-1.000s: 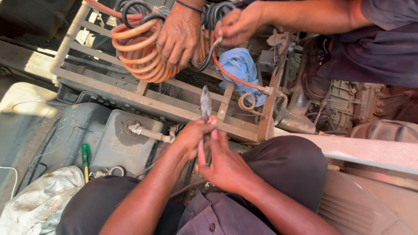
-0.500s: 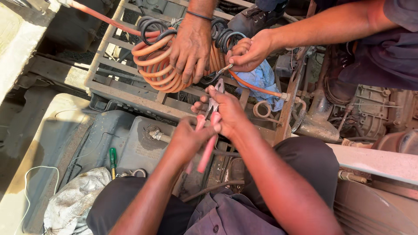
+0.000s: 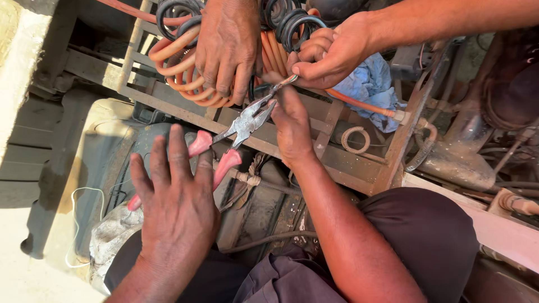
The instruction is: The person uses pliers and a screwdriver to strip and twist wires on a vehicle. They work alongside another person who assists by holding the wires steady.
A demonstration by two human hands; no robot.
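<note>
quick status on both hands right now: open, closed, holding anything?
Left hand: open, fingers spread over the pink pliers handles, not gripping them.
Right hand: at the pliers' metal head and the wire; closed or not, cannot be told.

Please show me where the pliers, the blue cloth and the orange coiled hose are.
pliers (image 3: 247, 119): head view, on the metal pivot.
blue cloth (image 3: 368, 84): head view, on its crumpled middle.
orange coiled hose (image 3: 177, 67): head view, on the left loops.
</note>
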